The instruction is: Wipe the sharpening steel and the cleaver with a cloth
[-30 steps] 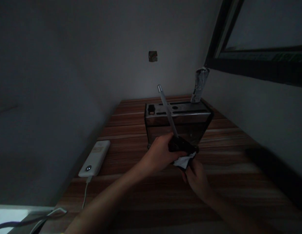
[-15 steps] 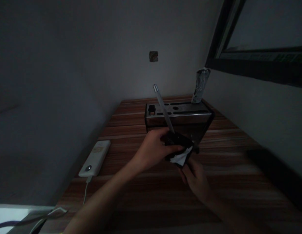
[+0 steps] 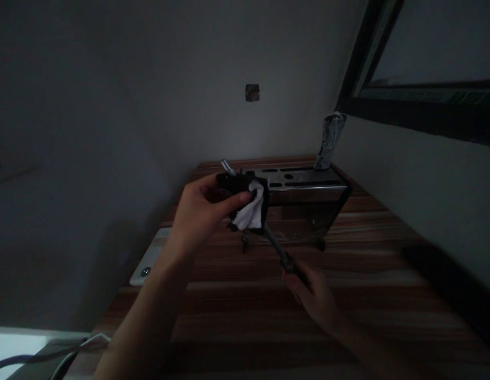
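Under the slotted metal rack [image 3: 308, 176]: wood-grain tabletop [image 3: 237, 316]. Long dark object [image 3: 443, 285] right of rack, blurred, can't ID. White power bank [image 3: 148, 258] left of rack and nearer the camera, part hidden by left forearm. Wrapped upright piece [image 3: 331, 140] at rack's right end. Metal rod [image 3: 273, 241] slants in front of rack's left half, tip out past the cloth. Right hand [image 3: 314, 293], nearer than rack, fingers closed on rod's dark handle. Left hand [image 3: 201, 211] by rack's left end, thumb and fingers clamped on black-and-white cloth [image 3: 251, 211] around rod.
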`<action>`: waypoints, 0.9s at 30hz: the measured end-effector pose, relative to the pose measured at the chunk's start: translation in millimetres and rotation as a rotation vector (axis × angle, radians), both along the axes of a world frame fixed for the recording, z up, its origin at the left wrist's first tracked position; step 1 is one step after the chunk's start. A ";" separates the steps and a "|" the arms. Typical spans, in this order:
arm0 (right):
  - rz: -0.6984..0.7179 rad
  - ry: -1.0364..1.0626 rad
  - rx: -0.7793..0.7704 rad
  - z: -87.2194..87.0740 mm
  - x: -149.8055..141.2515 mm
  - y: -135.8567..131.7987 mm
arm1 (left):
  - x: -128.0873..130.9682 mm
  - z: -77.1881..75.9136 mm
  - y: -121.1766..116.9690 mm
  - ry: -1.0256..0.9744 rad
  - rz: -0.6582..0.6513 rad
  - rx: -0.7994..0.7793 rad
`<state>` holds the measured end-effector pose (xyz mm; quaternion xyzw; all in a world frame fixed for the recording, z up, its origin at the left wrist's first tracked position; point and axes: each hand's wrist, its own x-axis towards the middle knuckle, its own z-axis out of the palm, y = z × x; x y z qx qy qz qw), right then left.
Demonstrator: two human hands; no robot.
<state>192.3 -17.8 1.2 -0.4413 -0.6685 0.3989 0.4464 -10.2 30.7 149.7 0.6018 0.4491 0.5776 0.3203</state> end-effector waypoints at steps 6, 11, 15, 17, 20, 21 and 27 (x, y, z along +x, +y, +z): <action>0.004 -0.102 0.062 1.2 -0.9 1.3 | -18.1 3.8 5.4 -0.139 0.102 0.081; -0.005 -0.125 0.116 1.5 -0.9 1.5 | -19.6 7.0 5.3 -0.200 0.112 0.106; 0.003 -0.126 0.101 2.8 -0.2 1.4 | -16.7 7.4 4.7 -0.193 0.108 0.075; 0.013 -0.129 0.098 3.4 0.2 1.4 | -15.7 7.4 4.4 -0.174 0.103 0.061; 0.018 -0.110 0.088 1.6 0.5 1.4 | -13.7 6.8 2.9 -0.122 0.097 0.043; 0.022 -0.099 0.075 0.3 0.5 1.5 | -12.5 6.4 2.2 -0.098 0.094 0.034; 0.023 -0.029 0.022 -5.7 0.9 1.2 | 0.6 2.6 -1.3 0.004 0.025 -0.007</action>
